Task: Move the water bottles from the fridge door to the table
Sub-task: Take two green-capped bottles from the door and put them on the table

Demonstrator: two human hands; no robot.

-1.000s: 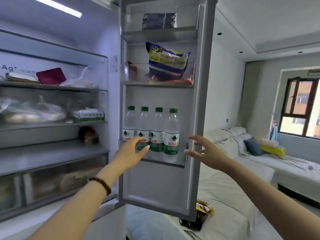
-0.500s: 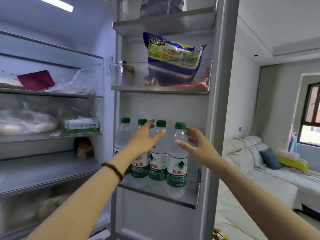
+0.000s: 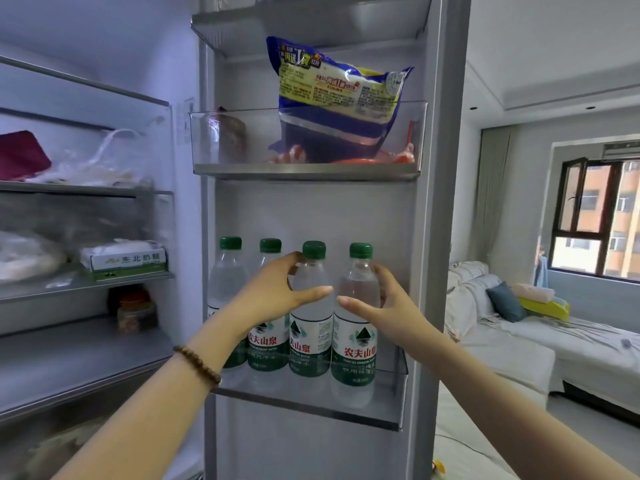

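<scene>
Both my bare arms stretch forward and upward, the forearms drawing closer toward the wrists. My left hand is cupped, its fingers curling behind the third bottle near its shoulder, its thumb lying straight across the front and pointing right. My right hand mirrors it on the end bottle: fingers round the far side, thumb across the front pointing left. The two thumb tips lie near each other, not touching. A bead bracelet rings my left wrist.
</scene>
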